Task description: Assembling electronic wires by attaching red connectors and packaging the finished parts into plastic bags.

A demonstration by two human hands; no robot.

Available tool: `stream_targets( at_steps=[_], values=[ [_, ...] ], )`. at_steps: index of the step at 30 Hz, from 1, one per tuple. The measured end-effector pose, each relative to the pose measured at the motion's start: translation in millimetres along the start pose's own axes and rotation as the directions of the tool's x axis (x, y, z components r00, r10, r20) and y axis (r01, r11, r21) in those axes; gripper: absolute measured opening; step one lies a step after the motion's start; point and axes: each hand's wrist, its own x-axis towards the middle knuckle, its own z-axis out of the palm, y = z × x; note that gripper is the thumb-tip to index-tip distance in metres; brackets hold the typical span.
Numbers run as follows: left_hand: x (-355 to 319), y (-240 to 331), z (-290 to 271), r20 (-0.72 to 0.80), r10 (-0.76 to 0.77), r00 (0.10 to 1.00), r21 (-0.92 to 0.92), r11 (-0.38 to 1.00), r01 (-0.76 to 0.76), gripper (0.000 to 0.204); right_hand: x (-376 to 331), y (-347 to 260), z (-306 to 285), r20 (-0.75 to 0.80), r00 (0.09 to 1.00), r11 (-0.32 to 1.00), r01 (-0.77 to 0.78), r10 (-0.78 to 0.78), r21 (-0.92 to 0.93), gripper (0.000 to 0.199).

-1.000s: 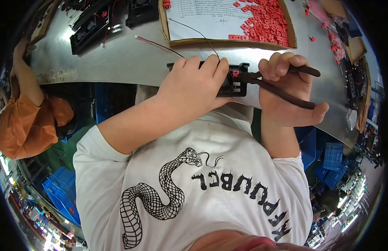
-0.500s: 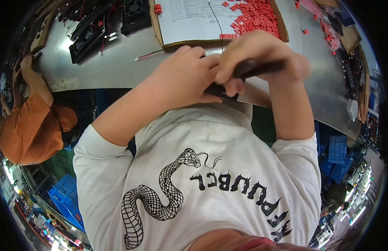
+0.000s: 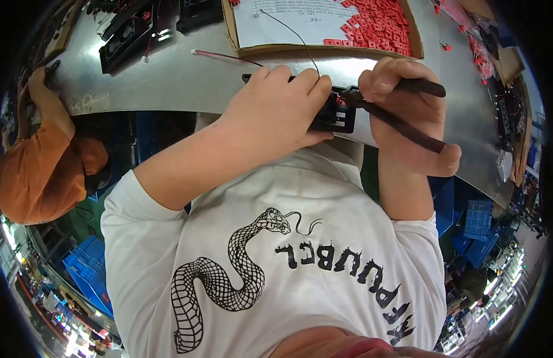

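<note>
My left hand (image 3: pixel 276 107) lies over a black plastic fan housing (image 3: pixel 347 124) at the front edge of the metal table and grips it, hiding most of it. A small red part (image 3: pixel 341 102) shows at the housing's right end. In my right hand (image 3: pixel 427 112) is a pair of dark-handled pliers (image 3: pixel 404 126), its handles spread apart and its jaws close to the red part. Whether the jaws touch it I cannot tell. From under my left fingers a thin black wire (image 3: pixel 300 39) curves upward. A red-and-black cable (image 3: pixel 228 57) with a white connector extends left from the housing.
A shallow cardboard tray (image 3: pixel 324 52) beyond my hands holds printed paper and many small red pieces (image 3: pixel 378 27). Black fan units (image 3: pixel 124 45) lie at the far left. Another person in an orange top (image 3: pixel 34 167) works at the left. Blue crates (image 3: pixel 88 268) stand below.
My right hand has drawn back to the right, and the pliers' handles have opened. The housing's right end has come into view. The head view has shifted slightly.
</note>
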Motion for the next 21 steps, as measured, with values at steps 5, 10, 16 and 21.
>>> stream_targets(
  at_steps=[5,10,16,21],
  values=[
    [0,1,-1,0.009,0.015,1.0,0.027,1.0,-0.016,0.061,-3,0,1,0.026,0.999,1.0,0.027,-0.027,0.005,0.108],
    [1,-2,-3,0.061,0.007,0.998,0.004,1.0,-0.008,0.065,9,-8,0,0.219,0.971,0.99,-0.07,0.095,-0.123,0.082],
    [3,-5,-3,0.028,0.047,0.999,0.009,0.999,-0.047,0.065,10,-6,4,0.073,0.991,0.994,-0.108,0.108,-0.003,0.091],
    [0,-3,-2,0.02,0.038,0.999,-0.001,0.999,-0.038,0.065,5,-6,9,0.054,0.996,0.997,-0.064,0.066,-0.038,0.104]
  ],
)
